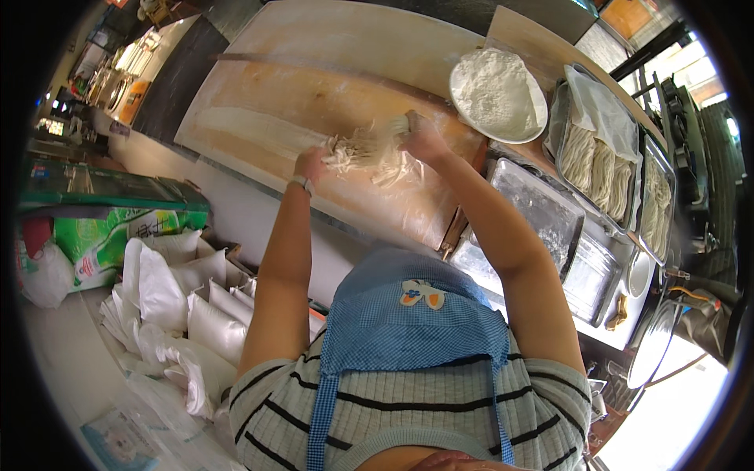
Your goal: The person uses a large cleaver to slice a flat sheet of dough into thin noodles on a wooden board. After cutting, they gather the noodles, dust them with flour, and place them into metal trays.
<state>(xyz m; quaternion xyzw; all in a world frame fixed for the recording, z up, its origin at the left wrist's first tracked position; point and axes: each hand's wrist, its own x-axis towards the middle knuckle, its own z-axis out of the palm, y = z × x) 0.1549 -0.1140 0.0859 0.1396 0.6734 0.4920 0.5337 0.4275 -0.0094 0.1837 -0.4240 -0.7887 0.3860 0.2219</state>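
Note:
Pale, floured strands of fresh noodles (353,154) lie loose and tangled on a wooden dough board (277,82). My left hand (312,165), with a band at its wrist, is at the left end of the strands; its fingertips are partly hidden, so its grip is unclear. On the other side, my right hand (425,140) is closed around a blurred bunch of noodles, held just over the board. Blurred strands stretch between the two hands. More short strands lie below the right hand, among streaks of flour.
A white bowl of flour (499,94) stands at the board's right corner. Trays of bundled noodles (595,171) lie beyond it, partly under a plastic sheet. Floured metal trays (533,209) sit beside my right arm. White filled bags (218,318) are piled at lower left.

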